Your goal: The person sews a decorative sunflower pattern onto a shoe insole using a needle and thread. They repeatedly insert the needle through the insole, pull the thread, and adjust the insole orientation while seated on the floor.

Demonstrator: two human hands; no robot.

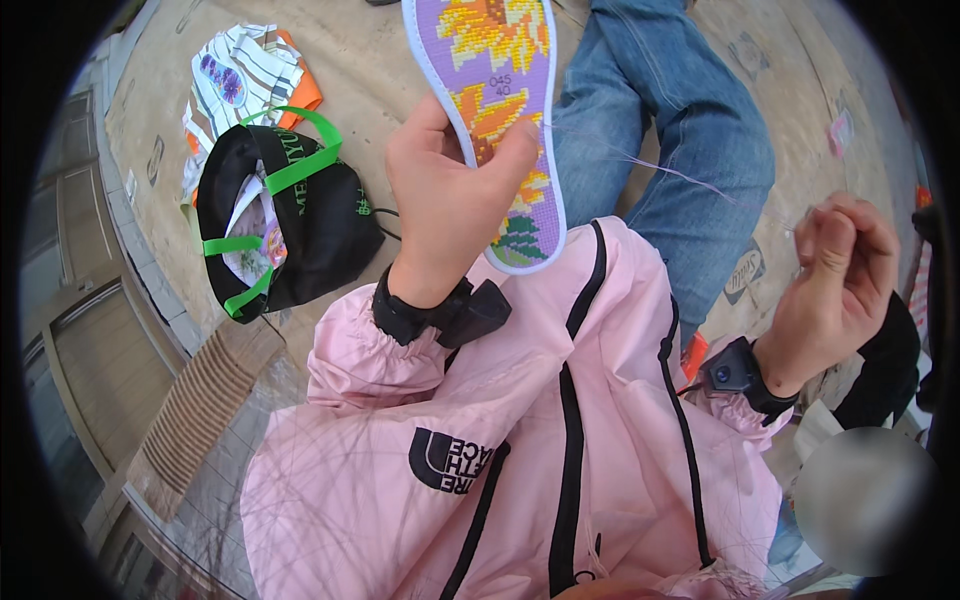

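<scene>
My left hand (450,180) grips a shoe insole (530,225) by its narrow middle, thumb on top and fingers behind. The insole is purple with a pale edge, stitched with yellow and orange flowers and a green leaf; its upper end runs out of view. A thin pale lilac thread (680,175) stretches from the insole's right edge across to my right hand (838,265). That hand is raised off to the right, fingertips pinched together at the thread's far end. Whether a needle sits between the fingertips is too small to tell.
At left stands a black bag (330,225) with green handles and items inside. Behind it lies a striped packet (245,75) with orange parts. My jeans-clad legs (680,110) stretch across a brown ground covering (800,60). Corrugated cardboard (205,405) lies at lower left.
</scene>
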